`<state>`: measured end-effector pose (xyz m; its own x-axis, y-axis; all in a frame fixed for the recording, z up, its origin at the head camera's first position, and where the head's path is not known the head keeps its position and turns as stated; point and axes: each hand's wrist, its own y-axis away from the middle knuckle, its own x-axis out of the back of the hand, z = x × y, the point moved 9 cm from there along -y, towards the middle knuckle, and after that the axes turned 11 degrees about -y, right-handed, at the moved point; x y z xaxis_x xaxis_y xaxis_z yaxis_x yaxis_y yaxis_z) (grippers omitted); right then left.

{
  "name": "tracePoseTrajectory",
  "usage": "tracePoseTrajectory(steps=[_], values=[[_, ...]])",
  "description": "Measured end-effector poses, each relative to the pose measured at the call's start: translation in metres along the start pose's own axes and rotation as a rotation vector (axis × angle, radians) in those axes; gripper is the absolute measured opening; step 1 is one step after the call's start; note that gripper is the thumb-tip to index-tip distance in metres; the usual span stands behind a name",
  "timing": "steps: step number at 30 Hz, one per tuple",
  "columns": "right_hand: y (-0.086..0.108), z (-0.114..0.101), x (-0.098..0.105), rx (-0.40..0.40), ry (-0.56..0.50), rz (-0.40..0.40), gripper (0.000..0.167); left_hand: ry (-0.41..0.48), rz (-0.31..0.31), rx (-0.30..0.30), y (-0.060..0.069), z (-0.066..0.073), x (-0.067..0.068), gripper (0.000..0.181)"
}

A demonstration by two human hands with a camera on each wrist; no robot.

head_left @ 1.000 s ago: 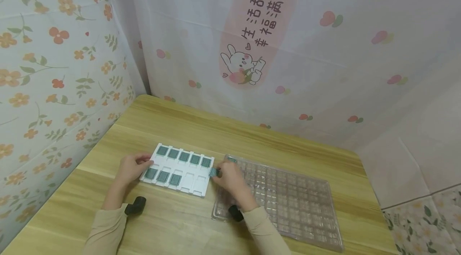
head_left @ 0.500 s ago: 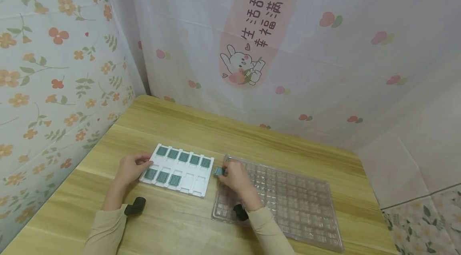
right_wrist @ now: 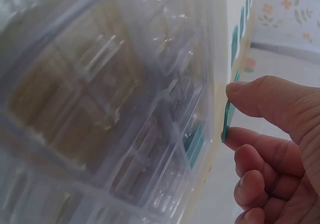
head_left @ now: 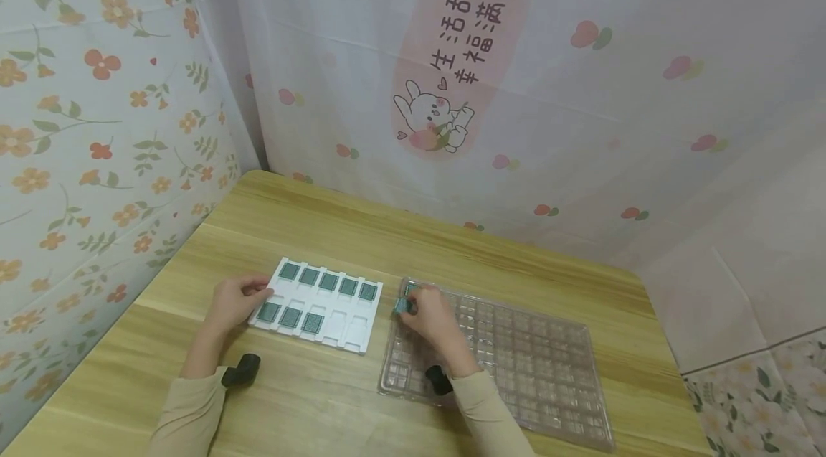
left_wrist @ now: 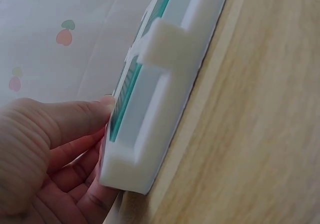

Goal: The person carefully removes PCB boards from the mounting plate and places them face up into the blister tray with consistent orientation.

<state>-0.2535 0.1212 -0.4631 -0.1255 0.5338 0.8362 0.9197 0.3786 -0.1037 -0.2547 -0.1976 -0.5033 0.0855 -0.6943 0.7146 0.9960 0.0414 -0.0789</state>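
Observation:
The left hand grips the left edge of a white tray; in the left wrist view its thumb lies on the tray's end, beside a green square in a slot. Five green squares fill the tray's back row and three stand in the front row, at the left. Between thumb and forefinger, the right hand pinches a green chip over the left edge of a clear compartment tray. The right wrist view shows the pinched chip edge-on, with another green piece in a compartment.
Both trays lie on a wooden table. Black devices are at both wrists. A floral curtain hangs at the left, and a printed white cloth stands behind the table.
The right hand has moved right with the pinched chip, from the white tray's right edge to over the clear tray's left edge. The left hand and both trays have stayed in place.

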Motion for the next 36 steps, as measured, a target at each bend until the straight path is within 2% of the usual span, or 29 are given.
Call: tracePoseTrajectory(steps=[11, 20, 29, 36], values=[[0.005, 0.012, 0.005, -0.023, -0.009, 0.001, 0.025, -0.02, -0.005, 0.016, 0.001, -0.002, 0.001, 0.024], [0.006, 0.025, 0.01, -0.094, -0.025, -0.029, 0.025, -0.016, -0.003, 0.013, 0.0, -0.003, 0.0, 0.024], [0.007, 0.04, 0.017, -0.136, -0.048, -0.008, 0.025, -0.01, -0.018, 0.024, 0.0, -0.001, -0.001, 0.024], [0.004, 0.045, 0.022, -0.131, -0.035, -0.003, 0.021, 0.007, -0.017, 0.015, 0.001, 0.001, 0.0, 0.024]])
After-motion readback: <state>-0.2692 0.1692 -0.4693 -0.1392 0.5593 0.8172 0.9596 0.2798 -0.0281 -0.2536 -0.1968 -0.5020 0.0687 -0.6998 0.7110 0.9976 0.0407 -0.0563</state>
